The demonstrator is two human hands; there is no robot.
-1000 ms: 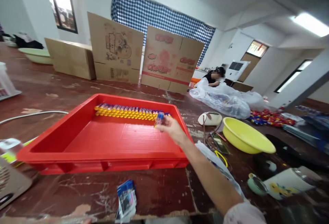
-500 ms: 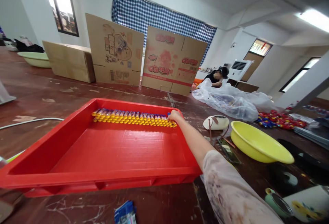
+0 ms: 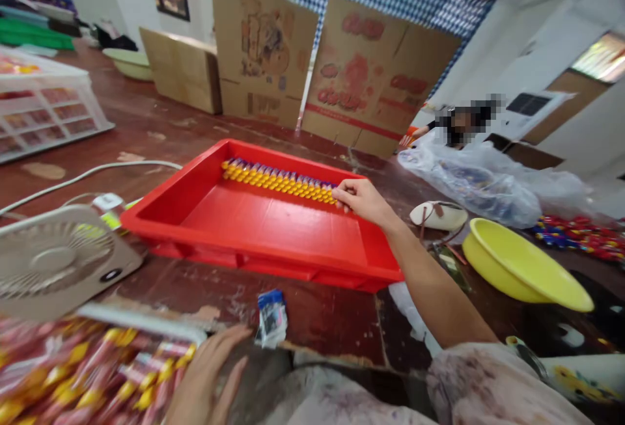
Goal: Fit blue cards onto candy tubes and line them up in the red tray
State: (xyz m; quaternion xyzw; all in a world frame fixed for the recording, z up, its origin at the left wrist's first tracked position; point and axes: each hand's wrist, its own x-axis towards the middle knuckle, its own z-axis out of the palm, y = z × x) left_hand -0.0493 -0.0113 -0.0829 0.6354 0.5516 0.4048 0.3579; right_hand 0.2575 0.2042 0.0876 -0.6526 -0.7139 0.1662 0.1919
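Note:
A red tray [image 3: 273, 249] lies on the dark red table, with stacked rows of yellow-ended tubes [image 3: 278, 181] along its far wall. My right hand [image 3: 359, 200] is at the right end of these rows, fingers curled together; whatever is between them is hidden. Low in the picture, my left hand [image 3: 212, 373] has its fingers apart and holds nothing. It is beside the right edge of a white-rimmed container of pink and yellow wrapped tubes [image 3: 97, 373]. A small blue and silver packet [image 3: 272, 321] rests near the table's front edge.
A beige fan [image 3: 58, 259] stands left of the tray, with a white crate [image 3: 49, 106] behind it. To the right are a white pouch [image 3: 439, 215], a yellow basin [image 3: 525, 265] and a floral cup [image 3: 581, 376]. Cardboard boxes, plastic bags and a person are farther back.
The view has swung left and down, bringing the fan, crate, tube container and my left hand into sight. My right hand remains at the right end of the rows.

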